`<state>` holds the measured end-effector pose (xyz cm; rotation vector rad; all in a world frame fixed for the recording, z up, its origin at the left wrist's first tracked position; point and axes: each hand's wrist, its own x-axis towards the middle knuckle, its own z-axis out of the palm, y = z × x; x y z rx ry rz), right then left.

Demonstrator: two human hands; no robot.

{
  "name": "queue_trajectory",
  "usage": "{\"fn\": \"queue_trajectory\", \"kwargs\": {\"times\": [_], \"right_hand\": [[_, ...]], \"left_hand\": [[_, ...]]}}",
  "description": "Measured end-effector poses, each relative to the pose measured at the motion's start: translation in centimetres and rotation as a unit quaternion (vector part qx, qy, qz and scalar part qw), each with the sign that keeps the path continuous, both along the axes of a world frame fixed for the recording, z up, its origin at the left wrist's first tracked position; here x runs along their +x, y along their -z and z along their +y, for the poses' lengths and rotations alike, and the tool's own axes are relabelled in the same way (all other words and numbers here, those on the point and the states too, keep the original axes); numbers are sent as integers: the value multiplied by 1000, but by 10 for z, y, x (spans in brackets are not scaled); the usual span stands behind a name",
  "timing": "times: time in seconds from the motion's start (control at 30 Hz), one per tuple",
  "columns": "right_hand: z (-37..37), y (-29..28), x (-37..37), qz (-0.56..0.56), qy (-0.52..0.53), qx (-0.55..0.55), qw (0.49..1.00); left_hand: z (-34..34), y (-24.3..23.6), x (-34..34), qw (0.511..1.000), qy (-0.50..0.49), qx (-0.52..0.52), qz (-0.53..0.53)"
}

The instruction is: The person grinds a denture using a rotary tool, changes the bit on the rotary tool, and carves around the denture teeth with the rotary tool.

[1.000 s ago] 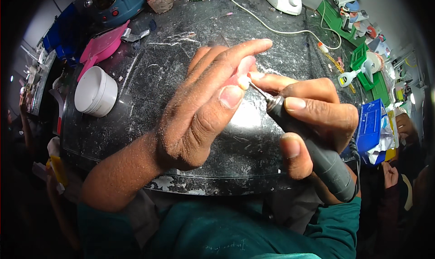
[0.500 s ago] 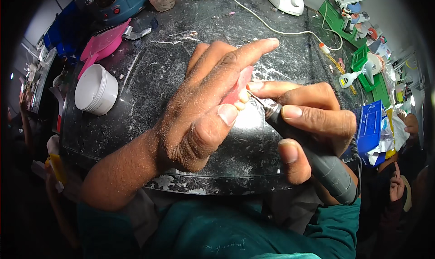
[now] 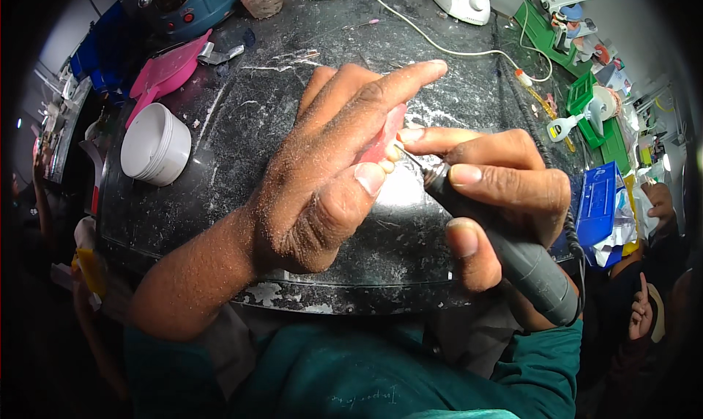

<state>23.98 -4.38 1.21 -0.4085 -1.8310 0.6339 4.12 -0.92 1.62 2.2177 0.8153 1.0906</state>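
Note:
My left hand [image 3: 322,170], dusted with fine powder, is closed round a denture [image 3: 381,144] with a pink base and cream teeth. The thumb presses beside the teeth; the index finger stretches out past the denture. Part of the base is hidden behind the fingers. In my right hand [image 3: 512,177] is a dark rotary handpiece [image 3: 512,254], gripped like a pen, with its cord trailing from the rear end. Its thin metal bur [image 3: 411,157] reaches the teeth; whether it touches them I cannot tell. My right index fingertip rests against or very near the denture.
The black table [image 3: 256,119] is strewn with white dust. A white tub [image 3: 155,144] and a pink dustpan [image 3: 167,69] are at the left. At the back stands a white control unit [image 3: 460,0] with a cable. A small bottle [image 3: 564,128] and a blue basket [image 3: 597,206] are at the right.
Both hands have shifted very slightly, with the denture tilted a little. The handpiece has moved a touch to the left, its bur staying near the teeth.

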Motion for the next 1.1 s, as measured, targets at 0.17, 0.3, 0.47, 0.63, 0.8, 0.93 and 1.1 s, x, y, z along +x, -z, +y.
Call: {"fn": "queue_trajectory", "kwargs": {"times": [0.17,0.3,0.47,0.63,0.8,0.93,1.1], "right_hand": [[3,-2,3,-29,-12,20,999],[-1,-4,2,-21,-2,-1,1000],[5,-7,7,-58,-25,19,998],[-5,-8,1,-8,-7,-32,999],[-1,-6,2,-19,-11,-11,1000],[1,-3,2,-21,-14,14,1000],[0,-2,0,-4,-14,5,1000]], "left_hand": [[0,-1,-1,1000,-6,5,13],[1,-1,-1,1000,-3,19,18],[1,-1,-1,1000,-2,9,14],[1,-1,0,1000,5,-15,0],[0,0,2,999,19,-39,-26],[-1,0,1,999,18,-31,-20],[0,1,1,999,18,-28,-20]]}}
